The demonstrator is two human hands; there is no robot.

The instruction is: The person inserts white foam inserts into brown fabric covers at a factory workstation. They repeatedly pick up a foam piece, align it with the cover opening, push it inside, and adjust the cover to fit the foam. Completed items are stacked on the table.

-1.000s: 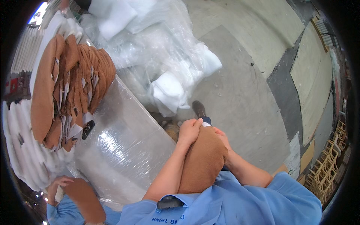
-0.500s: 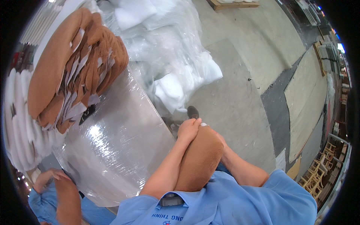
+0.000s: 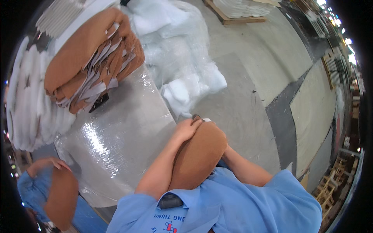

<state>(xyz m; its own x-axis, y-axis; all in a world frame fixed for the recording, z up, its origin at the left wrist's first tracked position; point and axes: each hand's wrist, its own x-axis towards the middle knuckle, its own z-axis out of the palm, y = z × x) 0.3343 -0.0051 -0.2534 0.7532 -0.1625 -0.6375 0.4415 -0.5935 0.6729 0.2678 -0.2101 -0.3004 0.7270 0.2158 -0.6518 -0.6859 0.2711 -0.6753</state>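
Near centre, you've got a brown, rounded fabric piece; your left hand pinches its far edge, your right hand is mostly hidden, grip impossible to tell. Edge-handling seems underway; next needs a steady hold. Left, a flat grey plastic-wrapped table edges close; right, smooth grey floor stretches.

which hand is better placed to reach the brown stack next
Left, probably: the left hand is nearer the brown stack; the right forearm lies beyond the held brown piece.
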